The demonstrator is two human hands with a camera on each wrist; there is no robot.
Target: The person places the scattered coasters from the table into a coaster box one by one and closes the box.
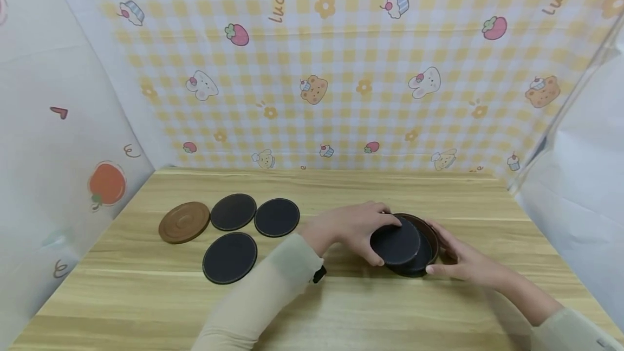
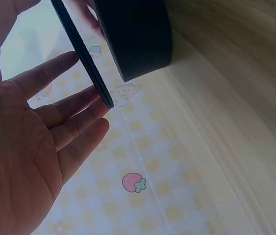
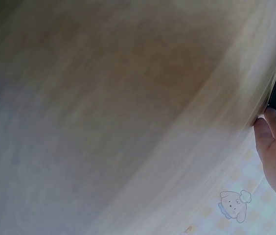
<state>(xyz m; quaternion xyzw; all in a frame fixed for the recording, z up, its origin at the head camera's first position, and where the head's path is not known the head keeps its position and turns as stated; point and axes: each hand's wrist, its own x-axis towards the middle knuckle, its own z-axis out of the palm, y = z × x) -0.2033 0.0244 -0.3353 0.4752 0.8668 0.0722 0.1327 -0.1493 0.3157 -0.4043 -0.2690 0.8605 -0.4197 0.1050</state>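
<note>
My left hand (image 1: pixel 358 231) pinches a round black coaster (image 1: pixel 395 240) by its edge, thumb on the near side and fingers on the far side. The coaster is tilted over the mouth of a round black holder (image 1: pixel 435 241) with a brown inner wall. In the left wrist view the coaster (image 2: pixel 81 51) shows edge-on, beside the holder's dark side (image 2: pixel 135 41). Another black surface (image 1: pixel 422 258) shows inside the holder, partly covered by the held coaster. My right hand (image 1: pixel 460 260) grips the holder's right side, thumb near and fingers far; its fingertips (image 3: pixel 270 120) touch the holder's wall.
Three black coasters (image 1: pixel 233 212), (image 1: pixel 277 217), (image 1: pixel 230 258) lie flat on the left of the wooden table (image 1: pixel 370 313). A round brown lid (image 1: pixel 184 222) lies left of them. A patterned cloth (image 1: pixel 341 69) hangs behind the table, with white sheets at both sides.
</note>
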